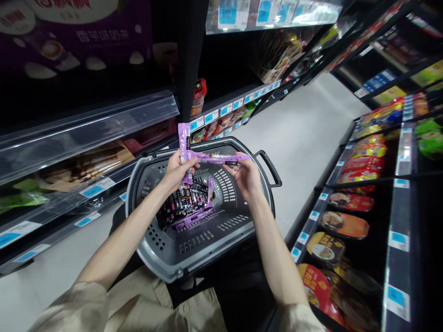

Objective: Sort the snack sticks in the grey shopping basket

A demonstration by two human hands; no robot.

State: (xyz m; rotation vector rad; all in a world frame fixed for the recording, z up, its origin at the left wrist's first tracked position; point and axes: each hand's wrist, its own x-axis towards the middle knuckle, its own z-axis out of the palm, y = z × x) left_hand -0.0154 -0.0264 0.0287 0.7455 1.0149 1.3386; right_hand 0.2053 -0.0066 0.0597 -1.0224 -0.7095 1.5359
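Observation:
My left hand [177,171] is closed on purple stick sachets. One upright sachet [183,137] sticks up past the fingers, and its lower end shows below them. A second sachet [218,158] stretches sideways from my left hand to my right hand [246,177], whose fingers are closed around its far end. Both hands are above a grey shopping basket [238,223] with slotted walls. Inside it lies a pile of black and purple stick sachets [188,200], mostly toward the left side. One purple sachet [210,191] leans up at the pile's right edge.
Shelves with price tags [95,188] and a clear plastic ledge [86,122] stand close on the left. A large purple box [79,37] sits above. To the right, a rack holds round and oval food packs [325,246]. A pale aisle floor [304,124] runs ahead.

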